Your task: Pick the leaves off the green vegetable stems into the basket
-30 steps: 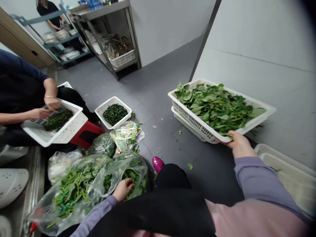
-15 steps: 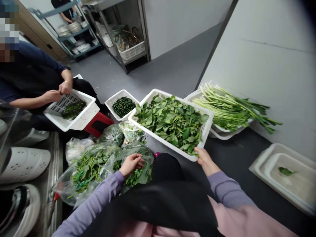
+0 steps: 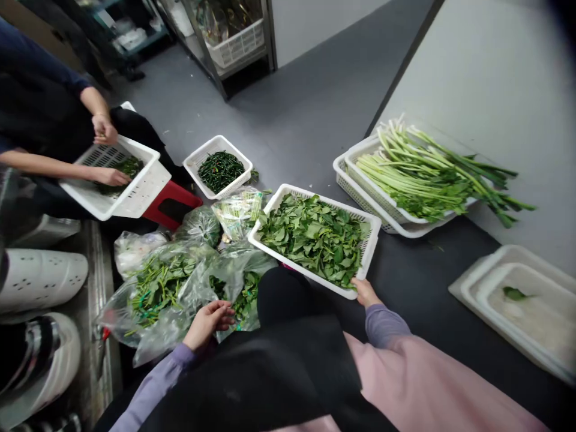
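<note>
My right hand (image 3: 365,293) grips the near right corner of a white plastic basket (image 3: 375,231). Loose green leaves (image 3: 315,237) fill the basket, which slants slightly and covers the floor behind my knee. My left hand (image 3: 210,324) hovers over the plastic bags, fingers loosely bent and apart, with nothing visible in it. Just beyond it lies a clear plastic bag of leafy greens (image 3: 245,297). Another open bag of long-stemmed greens (image 3: 162,288) sits to the left.
A basket of green chillies (image 3: 220,171) stands ahead. Stacked baskets with spring onions (image 3: 418,174) are at right, near nested white trays (image 3: 513,300). At left, a co-worker's hands (image 3: 110,174) work over a basket on a red stool (image 3: 166,204). A metal shelf (image 3: 220,72) stands behind.
The leaf basket has gone lower, toward the floor, with my right hand still on its corner. My left hand has drawn back a little. The co-worker's hands have moved apart, one into their basket.
</note>
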A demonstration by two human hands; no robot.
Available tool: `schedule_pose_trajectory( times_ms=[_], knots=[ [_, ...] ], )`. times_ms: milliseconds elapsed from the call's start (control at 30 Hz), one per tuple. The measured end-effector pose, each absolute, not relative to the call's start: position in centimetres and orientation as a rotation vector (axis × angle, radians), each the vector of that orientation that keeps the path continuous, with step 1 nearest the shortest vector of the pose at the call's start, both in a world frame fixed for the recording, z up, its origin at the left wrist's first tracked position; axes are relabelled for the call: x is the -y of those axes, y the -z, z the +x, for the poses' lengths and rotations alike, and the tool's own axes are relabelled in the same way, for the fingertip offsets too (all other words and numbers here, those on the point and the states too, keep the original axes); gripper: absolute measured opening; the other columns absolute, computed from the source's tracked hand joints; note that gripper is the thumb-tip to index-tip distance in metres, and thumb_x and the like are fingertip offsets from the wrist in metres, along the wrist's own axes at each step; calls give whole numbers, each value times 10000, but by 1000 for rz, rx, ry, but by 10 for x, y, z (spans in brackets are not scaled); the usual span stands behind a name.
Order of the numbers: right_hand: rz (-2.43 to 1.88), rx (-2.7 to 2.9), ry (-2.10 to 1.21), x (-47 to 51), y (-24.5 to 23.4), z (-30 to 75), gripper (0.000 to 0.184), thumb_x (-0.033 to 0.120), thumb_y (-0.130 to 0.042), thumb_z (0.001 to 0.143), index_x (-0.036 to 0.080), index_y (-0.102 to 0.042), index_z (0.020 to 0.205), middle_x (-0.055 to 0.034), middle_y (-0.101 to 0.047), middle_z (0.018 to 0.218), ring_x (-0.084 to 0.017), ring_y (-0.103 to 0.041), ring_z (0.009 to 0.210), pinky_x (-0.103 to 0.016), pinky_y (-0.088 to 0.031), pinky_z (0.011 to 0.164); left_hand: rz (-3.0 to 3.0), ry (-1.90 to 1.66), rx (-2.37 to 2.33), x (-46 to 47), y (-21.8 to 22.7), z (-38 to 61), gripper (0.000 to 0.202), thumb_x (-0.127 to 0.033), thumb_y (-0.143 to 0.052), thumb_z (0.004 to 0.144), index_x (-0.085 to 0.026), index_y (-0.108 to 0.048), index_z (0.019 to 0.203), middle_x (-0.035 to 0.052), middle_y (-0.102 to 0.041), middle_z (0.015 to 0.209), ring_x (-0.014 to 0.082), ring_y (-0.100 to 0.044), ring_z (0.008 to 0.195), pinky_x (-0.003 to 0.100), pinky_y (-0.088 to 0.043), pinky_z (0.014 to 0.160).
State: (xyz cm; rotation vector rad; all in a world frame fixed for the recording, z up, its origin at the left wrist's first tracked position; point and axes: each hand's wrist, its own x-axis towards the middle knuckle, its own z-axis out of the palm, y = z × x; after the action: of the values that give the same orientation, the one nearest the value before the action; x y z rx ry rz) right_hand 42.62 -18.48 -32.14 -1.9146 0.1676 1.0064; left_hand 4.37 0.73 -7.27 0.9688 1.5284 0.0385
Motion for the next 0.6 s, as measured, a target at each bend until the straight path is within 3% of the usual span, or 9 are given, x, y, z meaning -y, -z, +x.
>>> schedule_pose_trajectory(
  times_ms=[133, 200, 300, 367, 467, 533, 600],
  knots=[
    [-2183, -252, -919, 226, 310, 443, 604, 232, -620, 562, 57, -519, 1131, -190, -637, 979, -314, -598, 963, -403, -496, 759, 1026, 63, -1497, -7, 80, 53, 590, -561, -693, 516, -120, -588, 893, 56, -662, 777, 147, -609, 622, 259, -460, 589],
    [-2286, -266, -849, 235, 302, 450, 818, 283, -651, 571, 61, -361, 1303, -256, -493, 1232, -345, -475, 1154, -450, -431, 880, 1046, 86, -1496, -7, 79, 58, 592, -564, -694, 515, -117, -590, 889, 50, -656, 743, 141, -598, 601, 255, -453, 576],
    [-2432, 172, -719, 224, 295, 460, 998, 418, -662, 607, 135, -147, 1413, -206, -185, 1458, -317, -210, 1339, -426, -268, 1041, 1032, 118, -1500, -5, 76, 63, 561, -564, -688, 530, -121, -598, 862, 36, -638, 694, 137, -585, 593, 245, -438, 558],
    [-2516, 461, -719, 202, 299, 463, 1109, 534, -664, 585, 139, -59, 1428, -198, -73, 1483, -323, -112, 1364, -406, -200, 1074, 999, 124, -1502, -3, 75, 66, 543, -565, -690, 531, -123, -601, 833, 29, -623, 669, 135, -578, 584, 244, -431, 550],
    [-2659, 246, -1023, 160, 321, 458, 1298, 675, -652, 494, 93, 47, 1421, -279, 10, 1455, -393, -140, 1338, -441, -217, 1055, 943, 93, -1513, 0, 76, 65, 551, -562, -707, 513, -123, -599, 830, 25, -611, 664, 130, -568, 572, 247, -427, 548],
    [-2698, 39, -1204, 136, 341, 454, 1348, 699, -665, 430, 108, 29, 1422, -296, 13, 1442, -432, -201, 1304, -483, -242, 1031, 905, 72, -1520, 0, 79, 60, 560, -552, -721, 502, -123, -598, 840, 27, -612, 677, 127, -565, 569, 245, -424, 545],
    [-2698, -107, -1225, 119, 359, 453, 1329, 627, -731, 376, 142, -66, 1419, -291, -32, 1433, -450, -269, 1267, -514, -281, 998, 868, 66, -1526, -1, 82, 54, 560, -545, -728, 497, -124, -596, 842, 25, -608, 678, 122, -562, 563, 237, -415, 532]
  ],
)
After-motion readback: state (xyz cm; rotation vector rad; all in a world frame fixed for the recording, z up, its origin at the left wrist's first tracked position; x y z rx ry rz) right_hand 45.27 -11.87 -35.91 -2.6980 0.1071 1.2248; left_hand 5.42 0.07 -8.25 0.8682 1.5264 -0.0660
